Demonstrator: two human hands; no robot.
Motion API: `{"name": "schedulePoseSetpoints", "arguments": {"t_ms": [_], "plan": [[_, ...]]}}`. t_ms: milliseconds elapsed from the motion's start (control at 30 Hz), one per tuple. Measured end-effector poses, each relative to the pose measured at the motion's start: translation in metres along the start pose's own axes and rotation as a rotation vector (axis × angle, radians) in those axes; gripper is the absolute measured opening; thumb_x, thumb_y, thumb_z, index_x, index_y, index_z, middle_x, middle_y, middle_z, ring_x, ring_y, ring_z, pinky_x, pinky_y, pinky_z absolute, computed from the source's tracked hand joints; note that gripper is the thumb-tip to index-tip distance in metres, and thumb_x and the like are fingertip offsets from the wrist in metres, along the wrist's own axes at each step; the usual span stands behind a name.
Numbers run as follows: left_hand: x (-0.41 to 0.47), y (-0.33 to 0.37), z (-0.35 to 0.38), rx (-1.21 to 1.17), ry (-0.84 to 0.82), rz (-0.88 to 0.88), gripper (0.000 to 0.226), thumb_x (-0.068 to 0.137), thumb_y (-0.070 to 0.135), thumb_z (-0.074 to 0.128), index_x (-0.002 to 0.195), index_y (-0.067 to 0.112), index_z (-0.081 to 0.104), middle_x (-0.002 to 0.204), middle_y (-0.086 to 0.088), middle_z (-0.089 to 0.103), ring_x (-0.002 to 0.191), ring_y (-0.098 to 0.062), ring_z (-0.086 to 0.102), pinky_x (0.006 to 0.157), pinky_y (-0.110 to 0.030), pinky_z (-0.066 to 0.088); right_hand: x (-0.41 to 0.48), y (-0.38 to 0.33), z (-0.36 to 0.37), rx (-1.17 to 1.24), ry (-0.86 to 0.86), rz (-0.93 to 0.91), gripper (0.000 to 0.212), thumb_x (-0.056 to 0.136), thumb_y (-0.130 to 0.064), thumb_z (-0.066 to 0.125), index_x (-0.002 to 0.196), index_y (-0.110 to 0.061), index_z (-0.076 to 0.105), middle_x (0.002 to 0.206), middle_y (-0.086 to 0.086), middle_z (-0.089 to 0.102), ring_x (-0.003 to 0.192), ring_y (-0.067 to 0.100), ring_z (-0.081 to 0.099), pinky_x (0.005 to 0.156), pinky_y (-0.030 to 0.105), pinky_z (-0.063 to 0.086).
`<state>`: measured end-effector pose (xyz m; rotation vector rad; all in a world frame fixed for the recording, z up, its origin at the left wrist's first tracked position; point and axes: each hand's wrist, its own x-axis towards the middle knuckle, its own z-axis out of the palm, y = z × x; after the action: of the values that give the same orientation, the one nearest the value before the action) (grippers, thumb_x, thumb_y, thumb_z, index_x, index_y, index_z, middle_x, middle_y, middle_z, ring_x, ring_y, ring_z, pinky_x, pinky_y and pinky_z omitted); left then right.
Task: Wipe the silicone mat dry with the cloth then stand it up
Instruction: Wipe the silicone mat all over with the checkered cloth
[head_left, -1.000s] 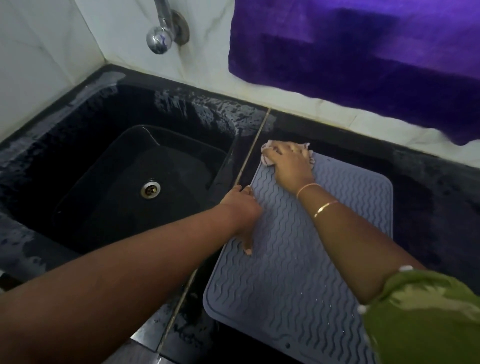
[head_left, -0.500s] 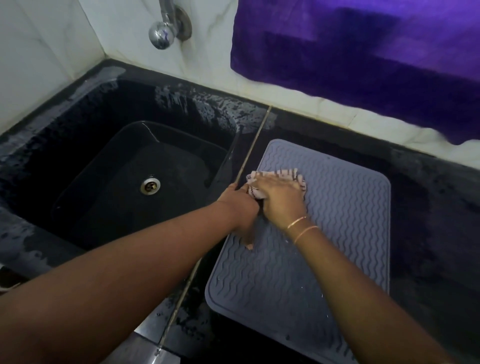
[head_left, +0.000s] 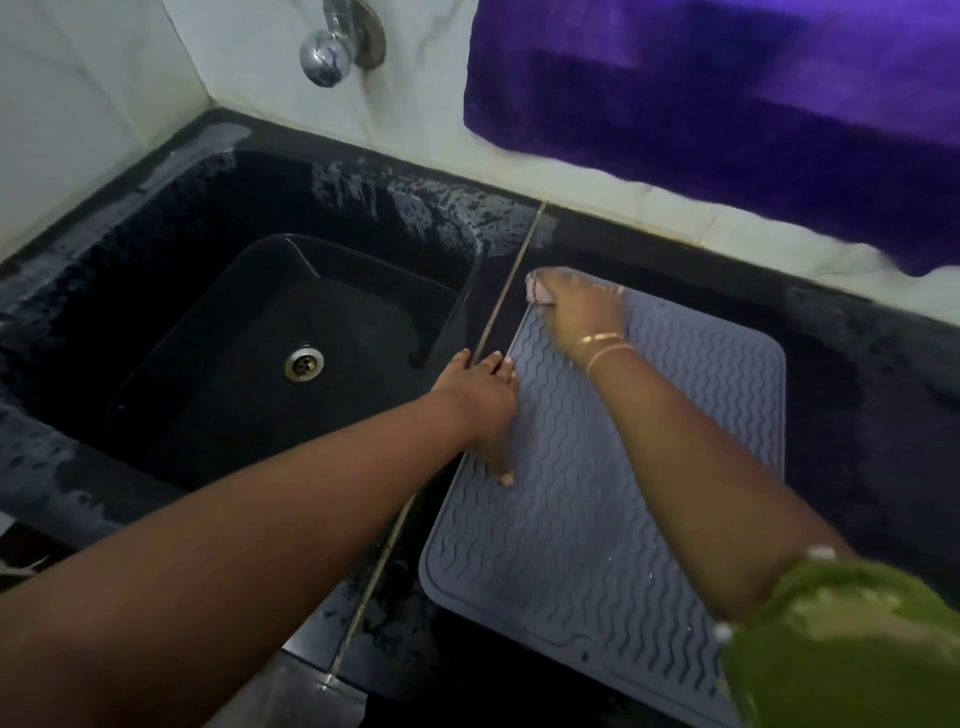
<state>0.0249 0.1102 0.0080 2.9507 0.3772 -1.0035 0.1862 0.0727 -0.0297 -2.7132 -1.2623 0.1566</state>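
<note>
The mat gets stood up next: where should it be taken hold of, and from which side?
Probably the silicone mat by its bare near edge, coming from the front. It lies flat on the counter; the left hand pins its sink-side edge, and the right hand presses the cloth at the far corner.

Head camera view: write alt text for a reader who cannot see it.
A person's right hand presses a small pale cloth onto the far left corner of a grey wavy-ribbed silicone mat lying flat on a wet black counter. The left hand rests on the mat's left edge, beside a black sink.
</note>
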Motion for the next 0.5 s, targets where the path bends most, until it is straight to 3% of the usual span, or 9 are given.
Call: {"name": "schedulePoseSetpoints", "arguments": {"t_ms": [67,133,200,267,333,400,500], "plan": [[0.0,0.0,-0.001,0.016,-0.003,0.003,0.123,0.068,0.067,0.068,0.153,0.008,0.001,0.161,-0.009,-0.002,0.148,-0.023,-0.004,0.119,-0.048,-0.003,-0.018,-0.008,0.004,-0.008,-0.025,0.002,0.049,0.09,-0.015,0.046,0.135,-0.032,0.039,0.134,0.012,0.05,0.115,0.04,0.053,0.105,0.063,0.022],[0.0,0.002,-0.003,0.048,-0.015,0.011,0.12,0.067,0.069,0.068,0.153,0.009,0.009,0.161,-0.008,0.004,0.149,-0.023,-0.003,0.119,-0.049,-0.004,-0.038,-0.018,0.0,0.042,-0.032,-0.035,0.046,0.087,-0.014,0.05,0.13,-0.031,0.044,0.125,0.011,0.055,0.108,0.038,0.057,0.102,0.061,0.03],[0.0,0.005,-0.005,0.056,-0.021,0.02,0.109,0.067,0.068,0.068,0.15,0.012,0.026,0.159,-0.005,0.017,0.148,-0.022,0.004,0.119,-0.05,-0.004,-0.061,-0.028,0.0,0.054,0.001,-0.103,0.039,0.085,-0.018,0.054,0.123,-0.028,0.05,0.117,0.008,0.059,0.106,0.034,0.058,0.093,0.051,0.042],[-0.002,0.006,-0.006,0.037,-0.019,0.029,0.098,0.068,0.066,0.069,0.146,0.016,0.037,0.155,-0.004,0.029,0.146,-0.022,0.016,0.119,-0.049,-0.001,-0.078,-0.036,0.007,-0.014,0.035,-0.15,0.037,0.088,-0.02,0.052,0.124,-0.025,0.05,0.118,0.008,0.057,0.109,0.033,0.053,0.087,0.046,0.042],[-0.002,0.005,-0.004,0.008,-0.002,0.03,0.101,0.067,0.065,0.07,0.147,0.016,0.033,0.155,-0.005,0.029,0.145,-0.022,0.019,0.12,-0.049,0.0,-0.079,-0.036,0.013,-0.111,0.088,-0.179,0.035,0.089,-0.019,0.052,0.124,-0.022,0.05,0.117,0.011,0.056,0.107,0.034,0.052,0.082,0.045,0.042],[0.0,0.004,-0.002,-0.003,0.013,0.014,0.113,0.066,0.065,0.071,0.151,0.011,0.021,0.159,-0.007,0.017,0.147,-0.023,0.01,0.12,-0.049,0.0,-0.063,-0.03,0.013,-0.18,0.142,-0.198,0.032,0.088,-0.016,0.052,0.12,-0.019,0.052,0.115,0.014,0.057,0.104,0.036,0.052,0.078,0.043,0.041],[0.002,0.004,-0.001,0.022,-0.009,-0.005,0.124,0.068,0.065,0.07,0.152,0.005,0.002,0.161,-0.011,0.001,0.149,-0.024,-0.001,0.12,-0.048,0.0,-0.027,-0.018,0.005,-0.215,0.116,-0.164,0.031,0.091,-0.013,0.045,0.121,-0.016,0.049,0.123,0.018,0.05,0.112,0.037,0.046,0.084,0.047,0.039]]}}
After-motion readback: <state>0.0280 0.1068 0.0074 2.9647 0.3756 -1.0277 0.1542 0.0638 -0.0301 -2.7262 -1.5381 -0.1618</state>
